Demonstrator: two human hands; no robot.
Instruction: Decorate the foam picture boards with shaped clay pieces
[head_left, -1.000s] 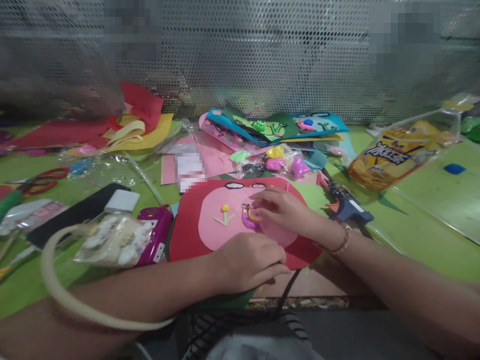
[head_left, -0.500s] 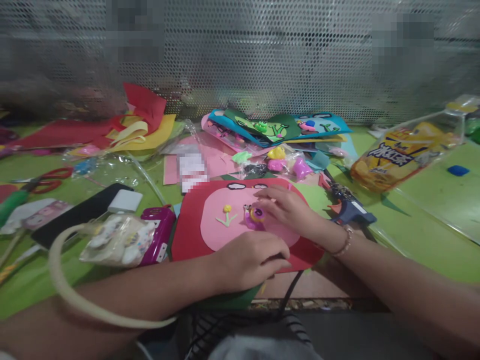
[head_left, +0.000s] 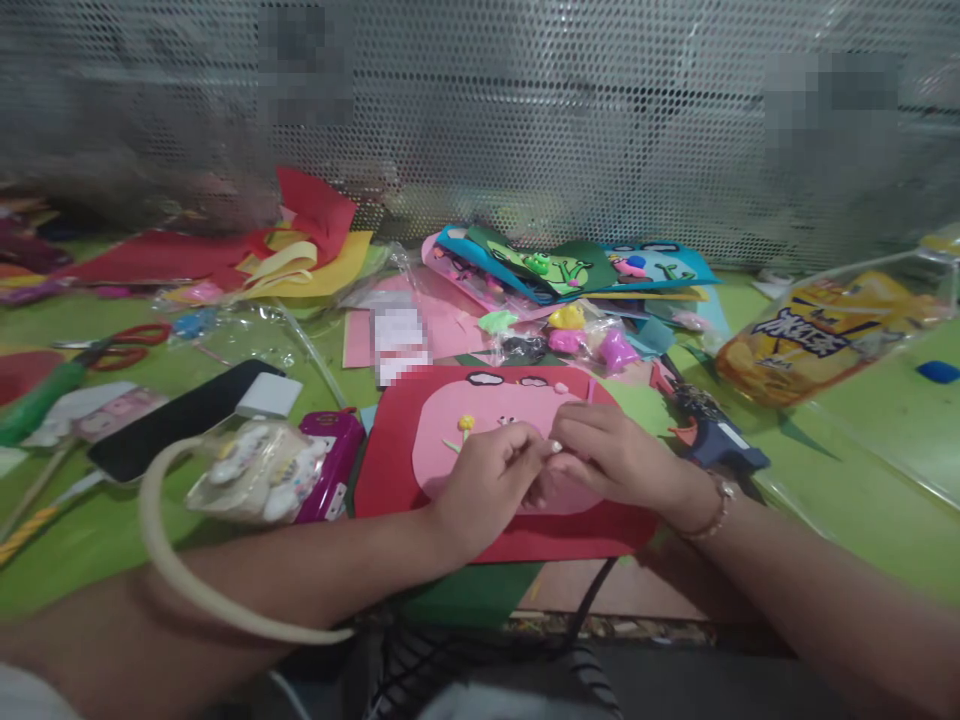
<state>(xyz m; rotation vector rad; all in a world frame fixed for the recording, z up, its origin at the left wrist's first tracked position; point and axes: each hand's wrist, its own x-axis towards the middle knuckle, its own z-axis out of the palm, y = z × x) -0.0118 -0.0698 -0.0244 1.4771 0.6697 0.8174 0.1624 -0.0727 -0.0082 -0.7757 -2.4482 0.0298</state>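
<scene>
A red paper sheet (head_left: 390, 500) with a pink oval (head_left: 431, 440) on it lies in front of me. On the oval are a yellow clay flower (head_left: 466, 424) and black-outlined white clouds (head_left: 486, 379). My left hand (head_left: 491, 485) and my right hand (head_left: 611, 455) meet over the oval, fingers bent and fingertips pinched together. A tiny pale spot shows where the tips touch; whether it is clay or a nail I cannot make out. Behind the hands, only the small eyes (head_left: 507, 420) of a purple clay snail show; its body is hidden.
Bagged clay lumps (head_left: 566, 340) and decorated paper cards (head_left: 540, 265) lie beyond the sheet. To the right are a dark glue gun (head_left: 716, 440) and a drink bottle (head_left: 817, 340). A purple case (head_left: 330, 465), a phone (head_left: 180, 420) and red-handled scissors (head_left: 127, 345) lie left.
My hands have come together, fingertips now touching. The left hand has lifted and bent its fingers; the right has drawn back from the snail, which is now mostly covered. The view has shifted slightly.
</scene>
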